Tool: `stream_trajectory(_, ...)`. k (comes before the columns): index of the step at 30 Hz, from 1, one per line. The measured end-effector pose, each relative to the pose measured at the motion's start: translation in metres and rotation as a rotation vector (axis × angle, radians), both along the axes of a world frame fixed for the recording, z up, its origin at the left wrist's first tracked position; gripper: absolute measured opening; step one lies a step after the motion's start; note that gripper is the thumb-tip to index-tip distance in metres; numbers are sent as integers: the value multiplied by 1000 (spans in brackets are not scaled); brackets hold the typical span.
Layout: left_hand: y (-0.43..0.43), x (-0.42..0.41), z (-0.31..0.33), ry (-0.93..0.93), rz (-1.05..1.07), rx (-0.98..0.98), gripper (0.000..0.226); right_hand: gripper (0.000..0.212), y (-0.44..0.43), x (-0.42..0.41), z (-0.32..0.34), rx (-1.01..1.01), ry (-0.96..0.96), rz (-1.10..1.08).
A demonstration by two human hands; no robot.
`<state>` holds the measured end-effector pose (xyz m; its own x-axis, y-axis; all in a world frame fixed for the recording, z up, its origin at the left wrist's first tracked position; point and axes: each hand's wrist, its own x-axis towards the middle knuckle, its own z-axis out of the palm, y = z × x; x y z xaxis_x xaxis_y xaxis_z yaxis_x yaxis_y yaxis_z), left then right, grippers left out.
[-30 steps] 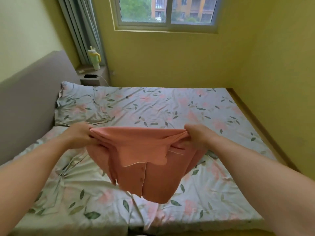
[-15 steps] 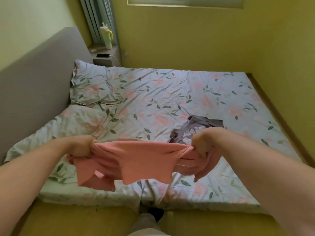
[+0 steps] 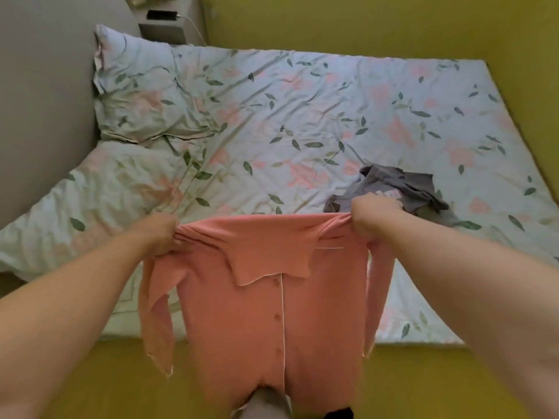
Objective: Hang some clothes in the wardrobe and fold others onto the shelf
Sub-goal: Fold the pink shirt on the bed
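A salmon-pink buttoned shirt (image 3: 266, 300) with white piping hangs stretched between my hands, above the near edge of the bed. My left hand (image 3: 158, 235) grips its left shoulder and my right hand (image 3: 370, 216) grips its right shoulder. The collar folds down at the front, both sleeves dangle at the sides, and the hem drops toward the floor past my leg. A crumpled grey garment (image 3: 402, 189) lies on the bed just beyond my right hand.
The bed (image 3: 302, 110) has a floral sheet and two pillows (image 3: 136, 92) by the grey headboard on the left. A nightstand (image 3: 165, 28) with a phone stands at the far left corner. Yellow walls close in behind and on the right; yellow floor lies below.
The shirt has opened out from a bunched strip to hang full length, and my hands have drawn further apart. The view has tilted down toward the floor.
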<state>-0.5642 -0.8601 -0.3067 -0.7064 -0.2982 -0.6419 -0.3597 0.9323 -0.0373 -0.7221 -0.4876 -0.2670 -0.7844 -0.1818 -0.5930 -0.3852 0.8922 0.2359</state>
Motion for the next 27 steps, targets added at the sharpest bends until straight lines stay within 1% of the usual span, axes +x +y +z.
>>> stream_trajectory(1, -8, -9, -27, 14, 9, -4, 62, 27, -7, -5, -24, -48, 6, -68)
stream_trajectory(3, -16, -27, -77, 24, 42, -11, 60, 21, -21, -18, -75, -128, 8, -190)
stream_trajectory(5, -21, -41, -129, 50, 14, -37, 56, 11, -31, -26, -128, -156, 29, -214)
stream_trajectory(6, -23, -45, -154, 56, 15, -48, 57, 18, -35, -30, -153, -151, 41, -185)
stream_trajectory(8, -24, -51, -200, 66, 32, -86, 66, 40, -43, -34, -197, -111, 93, -132)
stream_trajectory(9, -24, -53, -218, 86, 19, -119, 65, 48, -47, -37, -217, -101, 123, -125)
stream_trajectory(12, -29, -67, -258, 153, 34, -199, 46, 54, -58, -50, -266, -91, 212, -146)
stream_trajectory(14, -39, -82, -281, 214, 39, -250, 40, 53, -68, -64, -290, -60, 246, -135)
stream_trajectory(15, -45, -90, -290, 242, 26, -272, 40, 52, -73, -73, -299, -46, 267, -140)
stream_trajectory(17, -51, -110, -306, 305, 23, -308, 41, 50, -86, -92, -315, -48, 301, -216)
stream_trajectory(19, -53, -128, -319, 368, 85, -316, 47, 51, -97, -106, -329, -92, 340, -295)
stream_trajectory(20, -50, -133, -323, 404, 113, -310, 50, 54, -103, -107, -334, -120, 358, -285)
stream_trajectory(22, -37, -136, -330, 479, 92, -267, 47, 56, -109, -100, -341, -221, 386, -183)
stream_trajectory(23, -26, -134, -332, 504, 60, -213, 43, 53, -112, -91, -346, -277, 368, -137)
stream_trajectory(24, -12, -130, -335, 510, 61, -123, 39, 48, -113, -81, -353, -342, 314, -145)
stream_trajectory(25, 1, -127, -338, 493, 137, -8, 36, 44, -115, -71, -360, -437, 225, -238)
stream_trajectory(26, 15, -124, -339, 453, 276, 112, 39, 42, -118, -61, -366, -523, 124, -403)
stream_trajectory(27, 25, -123, -343, 408, 427, 206, 46, 47, -121, -52, -373, -584, 46, -586)
